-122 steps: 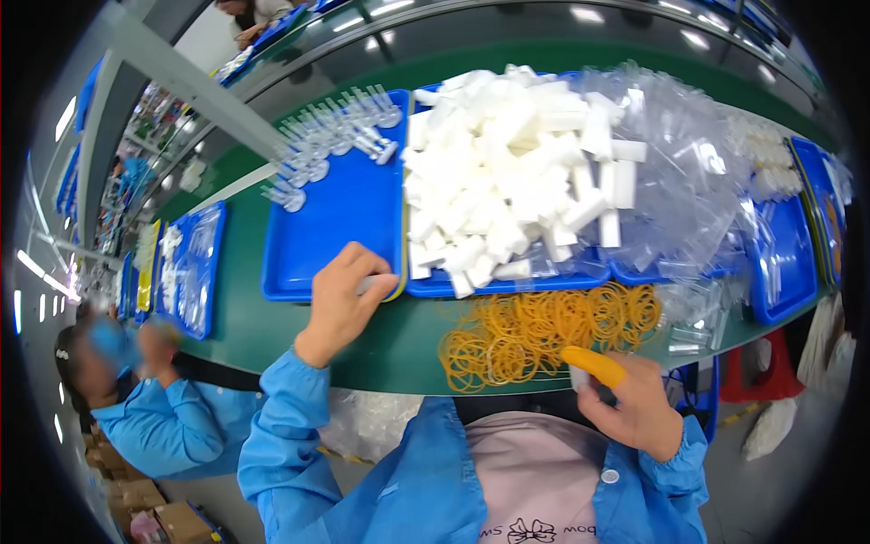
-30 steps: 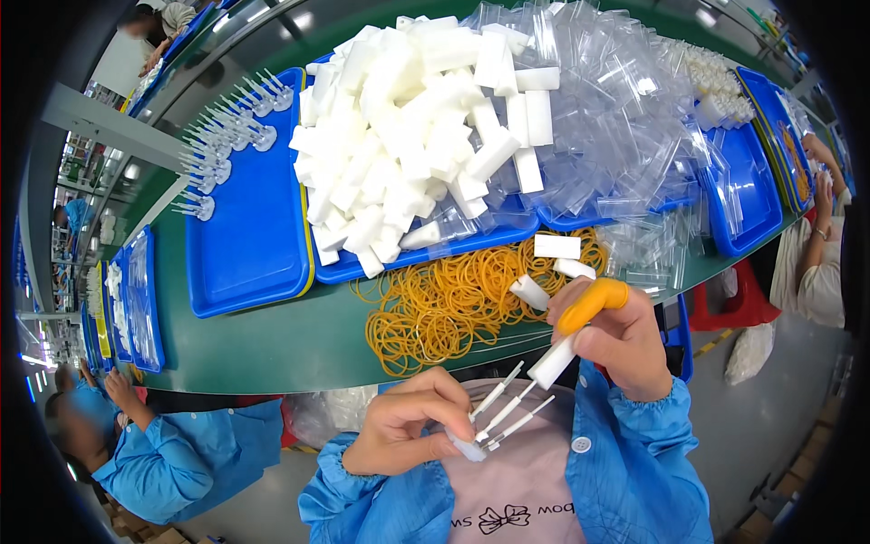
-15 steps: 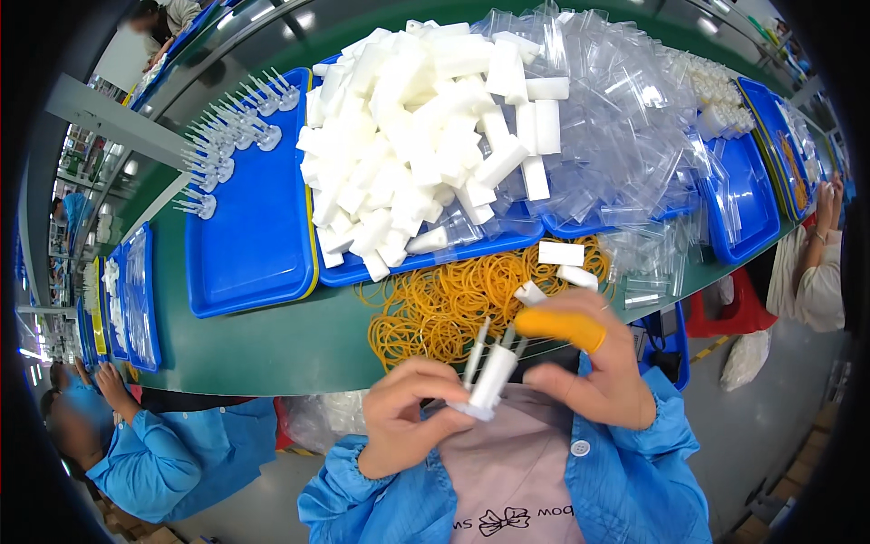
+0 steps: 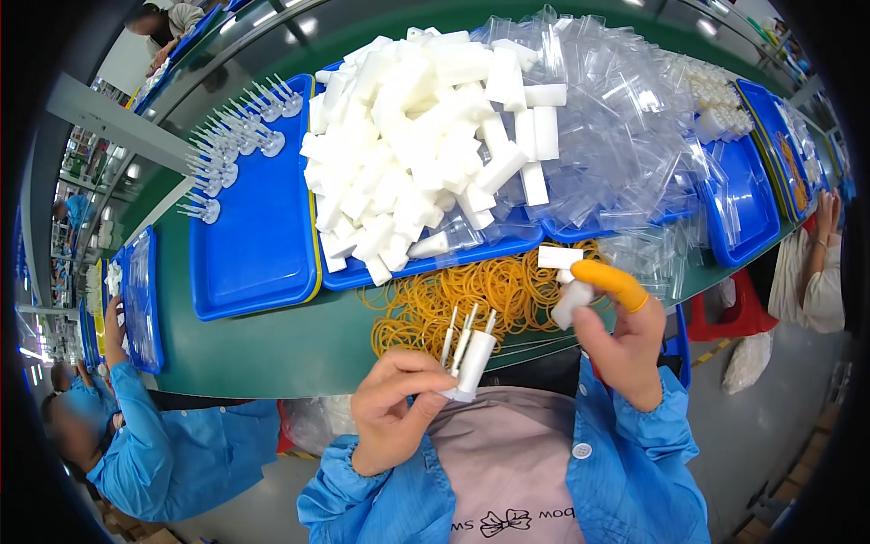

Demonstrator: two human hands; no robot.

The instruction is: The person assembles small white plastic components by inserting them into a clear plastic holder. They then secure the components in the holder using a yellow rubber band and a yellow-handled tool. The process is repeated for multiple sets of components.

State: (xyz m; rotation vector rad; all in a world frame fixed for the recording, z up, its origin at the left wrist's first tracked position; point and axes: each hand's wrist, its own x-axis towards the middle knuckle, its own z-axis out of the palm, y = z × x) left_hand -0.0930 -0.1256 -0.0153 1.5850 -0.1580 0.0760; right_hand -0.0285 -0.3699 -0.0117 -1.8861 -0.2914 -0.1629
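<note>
My left hand (image 4: 391, 412) pinches the base of a clear-white pronged holder (image 4: 463, 394), its prongs pointing up. One prong wears a white foam block (image 4: 477, 363); the other prongs in sight are bare. To the right, my right hand (image 4: 627, 344), an orange cot over its index finger, grips a loose white foam block (image 4: 571, 306) between thumb and index finger. This block is just above the table, at the right end of a heap of yellow rubber bands (image 4: 444, 304). Another white foam block (image 4: 559, 257) lies just beyond it.
A large pile of white foam blocks (image 4: 399, 145) fills a blue tray beyond the bands. Clear plastic sleeves (image 4: 616, 127) are heaped to its right. At left, a blue tray (image 4: 249, 245) bears several upright pronged holders (image 4: 267, 140). Co-workers sit on both sides.
My right hand has moved right, away from the pronged holder, and has taken hold of a foam block. My left hand has shifted slightly left with the holder, now more upright.
</note>
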